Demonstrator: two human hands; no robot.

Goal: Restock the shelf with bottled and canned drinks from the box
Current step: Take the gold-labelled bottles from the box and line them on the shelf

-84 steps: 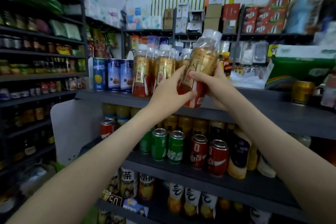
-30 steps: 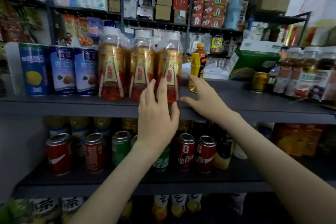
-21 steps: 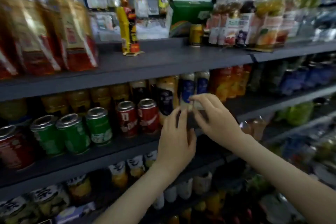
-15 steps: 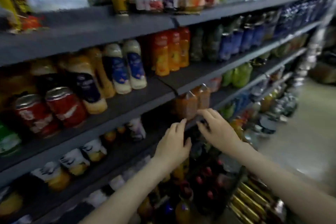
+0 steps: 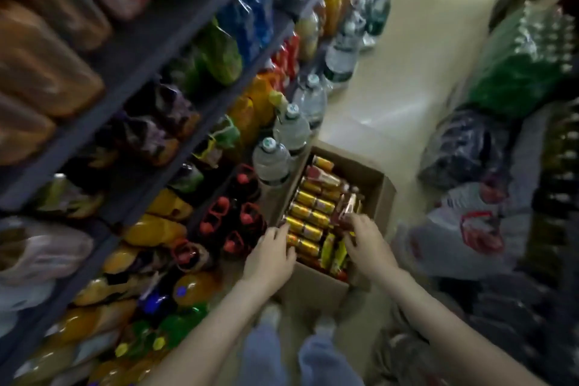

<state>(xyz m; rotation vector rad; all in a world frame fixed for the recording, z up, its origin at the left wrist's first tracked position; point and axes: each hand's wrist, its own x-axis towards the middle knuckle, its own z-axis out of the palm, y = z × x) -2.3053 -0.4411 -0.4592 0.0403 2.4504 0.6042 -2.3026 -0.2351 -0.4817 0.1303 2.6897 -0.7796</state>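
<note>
Reaching into the box: left hand fingers relaxed, right hand fingers unclear

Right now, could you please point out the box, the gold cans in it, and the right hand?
box (image 5: 316, 287): head view, on its bare front wall.
gold cans (image 5: 308, 215): head view, on the side of a middle can.
right hand (image 5: 368, 243): head view, on the back of the hand.

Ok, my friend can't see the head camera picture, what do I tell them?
The left hand and right hand reach into a cardboard box of gold cans and bottles on a shop floor. Drink shelves stand alongside.
</note>
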